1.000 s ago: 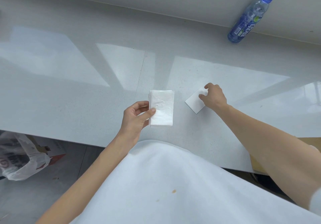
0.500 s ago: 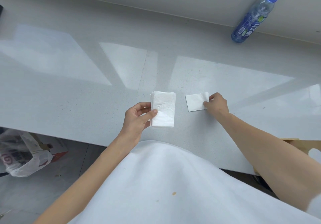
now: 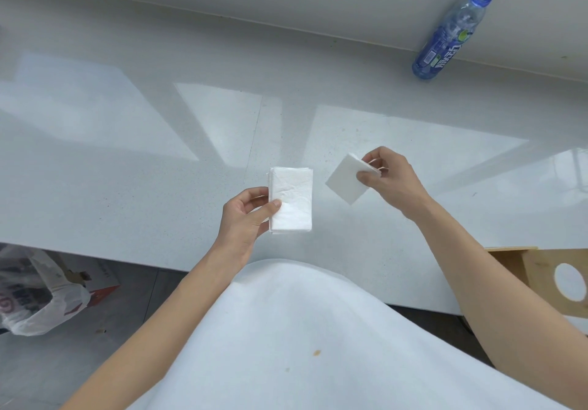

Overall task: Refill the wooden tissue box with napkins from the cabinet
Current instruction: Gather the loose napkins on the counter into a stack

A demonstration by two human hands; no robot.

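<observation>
My left hand (image 3: pixel 245 218) grips a stack of white folded napkins (image 3: pixel 292 199) by its left edge, thumb on top, just above the white counter (image 3: pixel 127 167). To the right, my right hand (image 3: pixel 388 177) pinches a single folded white napkin (image 3: pixel 343 180) by its right corner, lifted off the counter and tilted. The wooden tissue box (image 3: pixel 547 279) with a round hole in its face sits at the right edge of view, partly behind my right forearm.
A blue plastic bottle (image 3: pixel 451 34) stands at the back right against the wall. A white plastic bag (image 3: pixel 35 295) and a cardboard box lie on the floor at lower left. My white garment fills the bottom middle.
My right hand has picked the single napkin up off the counter and turned it. The left hand still holds the stack in place. More of the wooden box has come into view.
</observation>
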